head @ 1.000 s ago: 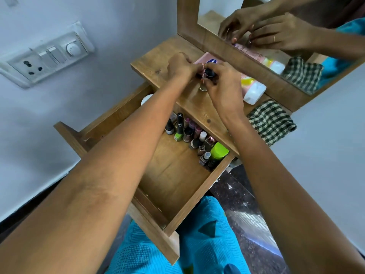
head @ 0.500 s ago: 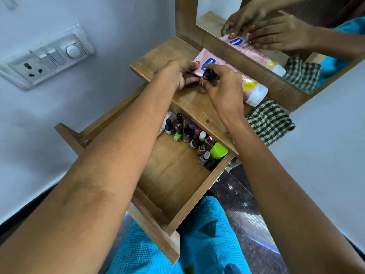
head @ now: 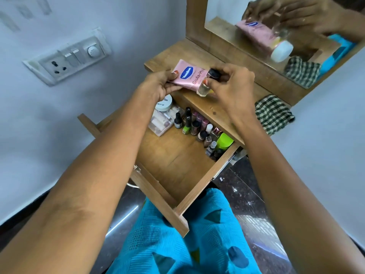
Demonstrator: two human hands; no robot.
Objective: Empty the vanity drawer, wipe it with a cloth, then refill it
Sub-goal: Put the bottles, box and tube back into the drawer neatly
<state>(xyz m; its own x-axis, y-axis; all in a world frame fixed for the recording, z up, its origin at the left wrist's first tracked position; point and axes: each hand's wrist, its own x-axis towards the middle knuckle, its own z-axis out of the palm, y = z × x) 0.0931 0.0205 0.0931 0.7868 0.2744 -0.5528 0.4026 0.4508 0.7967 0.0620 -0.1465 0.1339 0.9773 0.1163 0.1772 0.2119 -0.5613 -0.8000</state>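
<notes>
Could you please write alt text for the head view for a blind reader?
A person's left hand grips a pink lotion tube and the right hand holds a small clear bottle just beyond an open wooden drawer. Nail polish bottles crowd its far end; a checked cloth lies at the right.

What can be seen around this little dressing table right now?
mirror: one, wood-framed, top right of view.
vanity top: one, wooden, below the mirror.
drawer: one, wooden, pulled open.
pink tube: one, pink, over the vanity top.
small bottle: one, clear, black cap, beside the tube.
nail polish bottles: many, uncountable, mixed colours, drawer's back.
white jar: one, white, drawer's back left.
clear box: one, transparent, beside the jar.
green cap: one, bright green, drawer's back right.
checked cloth: one, green-white, vanity top's right end.
switch panel: one, white, left wall.
left hand: grips the pink tube.
right hand: pinches the small bottle.
</notes>
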